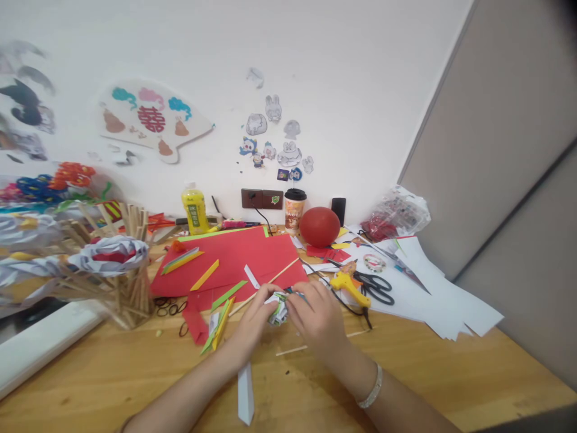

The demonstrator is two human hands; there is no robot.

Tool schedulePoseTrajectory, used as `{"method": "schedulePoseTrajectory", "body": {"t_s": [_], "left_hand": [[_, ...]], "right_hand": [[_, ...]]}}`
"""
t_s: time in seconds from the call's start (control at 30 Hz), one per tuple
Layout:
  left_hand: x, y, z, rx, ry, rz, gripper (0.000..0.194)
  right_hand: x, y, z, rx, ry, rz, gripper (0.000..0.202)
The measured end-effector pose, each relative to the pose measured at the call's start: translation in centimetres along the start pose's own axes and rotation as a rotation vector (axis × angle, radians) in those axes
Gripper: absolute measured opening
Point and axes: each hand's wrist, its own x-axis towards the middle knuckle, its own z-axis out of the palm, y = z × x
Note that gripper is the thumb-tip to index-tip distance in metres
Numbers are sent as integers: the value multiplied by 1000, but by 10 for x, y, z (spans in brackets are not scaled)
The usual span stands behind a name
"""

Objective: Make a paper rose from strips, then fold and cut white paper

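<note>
At the bottom of the frame, left of the middle, a white strip lies on the counter, its pointy end toward the bottom edge. Lower right, a shiny bracelet is on the right wrist.

Just below the middle of the frame is the paper bundle. The left hand pinches its left side. The right hand has its fingers bent in close at the right side; I cannot tell if they grip it. The bundle is small and lumpy. It is mostly white, with bits of green and some dark lines, and folds all over. It leans a little, with its low end down near the middle. It is nearly as wide as it is tall, and fingers hide some of it, so its long way is hard to tell.

Left of the hands lie yellow strips and green strips, some on red paper. A thin stick slants up to the right behind the hands. Right of the middle are a yellow glue gun and black scissors. Farther back sits a red ball beside a cup.
</note>
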Motion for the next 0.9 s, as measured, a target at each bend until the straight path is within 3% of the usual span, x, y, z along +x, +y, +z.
{"method": "schedulePoseTrajectory", "body": {"t_s": [0.2,0.43,0.53,0.7,0.9], "left_hand": [[-2,7,1,-24,-23,1,12],[0,1,0,-67,-40,4,13],[2,-4,-1,-131,-54,-13,14],[2,-5,-1,-307,-113,-76,15],[-1,5,1,-558,-95,-209,13]], "right_hand": [[1,0,-3,66,15,112,14],[-1,2,-3,168,-34,85,15],[-2,6,-2,311,-97,223,9],[1,18,0,778,-251,525,12],[-1,26,6,1157,-363,716,20]]}}
